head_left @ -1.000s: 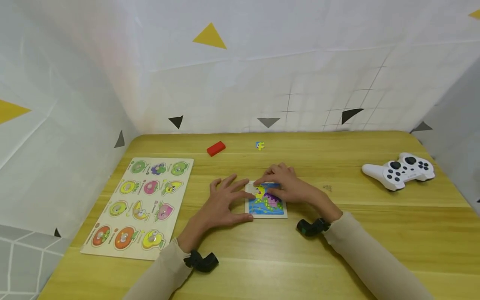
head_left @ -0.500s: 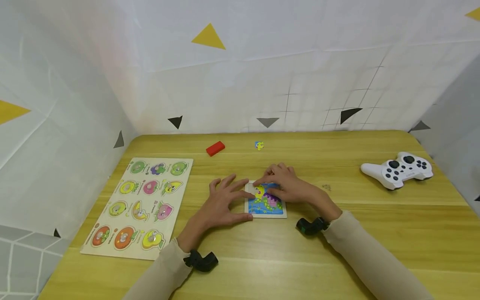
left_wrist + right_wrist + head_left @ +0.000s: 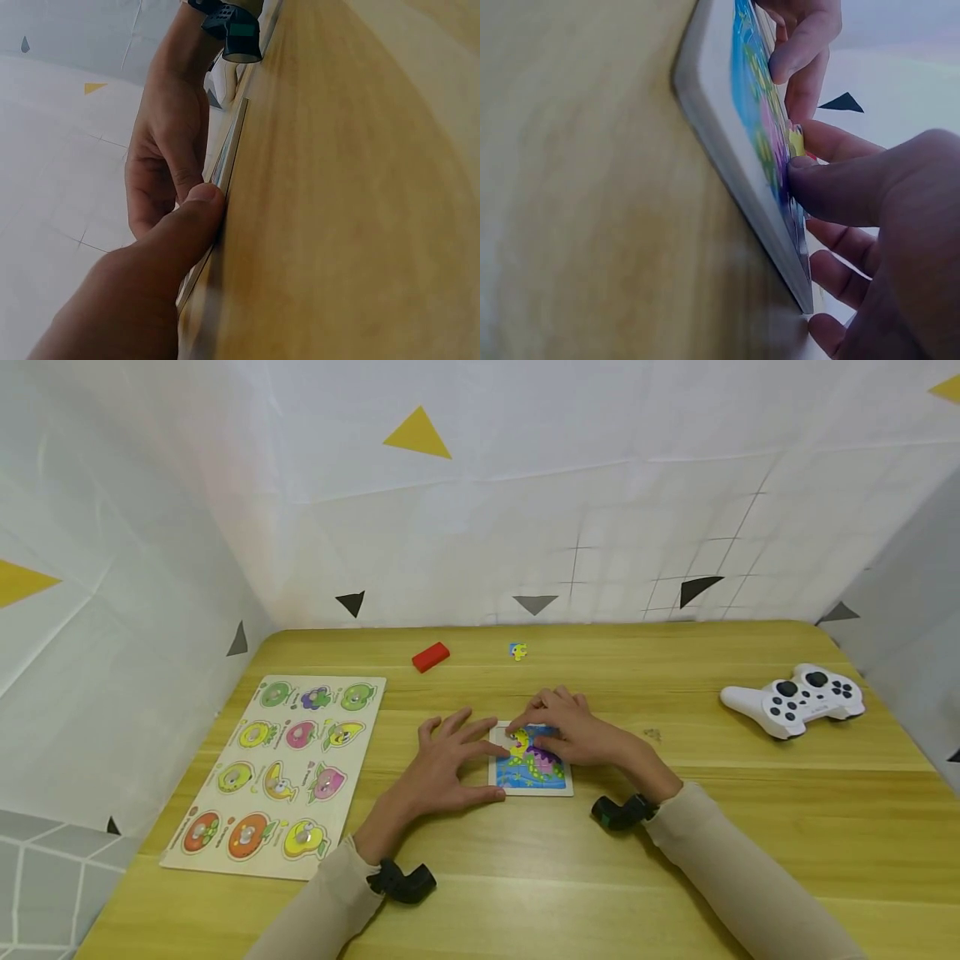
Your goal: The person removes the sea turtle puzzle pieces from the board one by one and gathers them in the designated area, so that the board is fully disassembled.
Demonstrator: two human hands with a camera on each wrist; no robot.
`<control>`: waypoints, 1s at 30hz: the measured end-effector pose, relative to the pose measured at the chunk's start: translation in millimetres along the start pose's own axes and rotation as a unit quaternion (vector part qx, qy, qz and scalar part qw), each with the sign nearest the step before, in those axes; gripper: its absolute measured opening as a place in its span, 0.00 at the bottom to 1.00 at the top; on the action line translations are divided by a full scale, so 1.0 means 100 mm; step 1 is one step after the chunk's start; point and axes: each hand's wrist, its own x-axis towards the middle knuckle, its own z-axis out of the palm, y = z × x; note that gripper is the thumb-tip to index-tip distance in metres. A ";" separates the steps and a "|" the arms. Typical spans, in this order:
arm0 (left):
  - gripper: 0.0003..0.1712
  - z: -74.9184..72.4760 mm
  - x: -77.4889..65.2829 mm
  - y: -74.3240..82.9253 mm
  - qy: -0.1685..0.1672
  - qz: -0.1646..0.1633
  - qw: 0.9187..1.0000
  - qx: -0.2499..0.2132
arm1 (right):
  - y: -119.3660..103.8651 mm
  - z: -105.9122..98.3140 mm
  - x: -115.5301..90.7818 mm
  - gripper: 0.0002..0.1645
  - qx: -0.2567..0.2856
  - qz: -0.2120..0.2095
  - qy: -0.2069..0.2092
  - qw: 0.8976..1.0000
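A small jigsaw puzzle in a white frame (image 3: 532,792) lies flat on the table in the head view, its picture blue with a yellow and purple figure. My left hand (image 3: 442,768) spreads its fingers at the left side; the thumb (image 3: 201,196) touches the frame's edge, and the index fingertip reaches over the picture. From the upper right, my right hand (image 3: 573,731) bends over the puzzle, hiding its upper right part. Its thumb and index finger pinch a yellow puzzle piece (image 3: 796,139), which stands slightly raised in the right wrist view.
A loose yellow and blue puzzle piece (image 3: 518,651) lies near the table's back edge, beside a red block (image 3: 431,657). The fruit peg board (image 3: 300,760) is at left, close to my left forearm. A white game controller (image 3: 795,702) sits at right.
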 end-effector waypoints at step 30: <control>0.29 -0.01 0.00 0.01 -0.005 -0.006 1.000 -0.003 | 0.16 -0.02 -0.02 0.18 0.127 0.046 0.003 0.991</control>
